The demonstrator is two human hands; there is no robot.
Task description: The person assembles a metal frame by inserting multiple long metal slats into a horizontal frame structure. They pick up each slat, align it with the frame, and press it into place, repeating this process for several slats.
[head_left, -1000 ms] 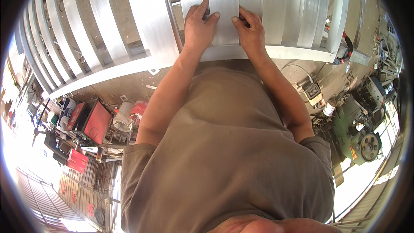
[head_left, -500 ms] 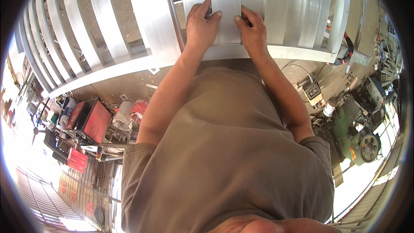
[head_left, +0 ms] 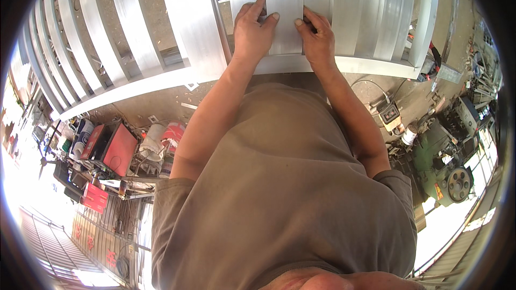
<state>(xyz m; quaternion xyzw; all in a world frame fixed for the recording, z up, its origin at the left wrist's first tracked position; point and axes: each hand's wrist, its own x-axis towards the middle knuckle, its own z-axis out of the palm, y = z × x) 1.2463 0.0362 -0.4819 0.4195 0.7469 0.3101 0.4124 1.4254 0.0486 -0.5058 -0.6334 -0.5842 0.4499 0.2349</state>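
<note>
Workshop floor, cluttered; silver slatted metal frame (head_left: 161, 78) lies flat before the person. Left hand (head_left: 252, 29) and right hand (head_left: 317, 37) press flat, fingers together, on one central slat (head_left: 285, 11), thumbs meeting across it, probably to seat it against the frame's lower rail (head_left: 355, 65). Red toolbox (head_left: 115, 147) lies left of the frame.

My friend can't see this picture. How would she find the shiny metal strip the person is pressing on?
Find the big frame of silvery metal slats across the top. Follow the two bare arms up to the left hand and right hand. The metal strip runs between them, the only slat with fingers on both edges.
</note>
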